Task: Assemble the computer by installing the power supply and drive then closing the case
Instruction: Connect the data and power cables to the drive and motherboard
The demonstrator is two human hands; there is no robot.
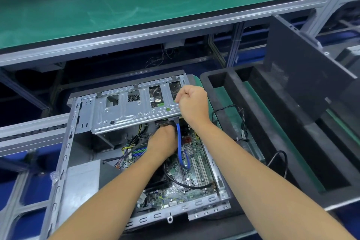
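An open computer case lies on its side, its motherboard exposed. A silver drive cage spans the far end, tilted up. My right hand grips the cage's right end with curled fingers. My left hand reaches under the cage, its fingers curled at a black connector; the fingertips are hidden. A blue data cable runs from under the cage down to the board. The grey power supply sits in the near left corner of the case.
A black foam tray with a loose black cable lies to the right. A dark side panel leans upright at the right. A green-topped bench runs across the back above the case. Aluminium frame rails stand at the left.
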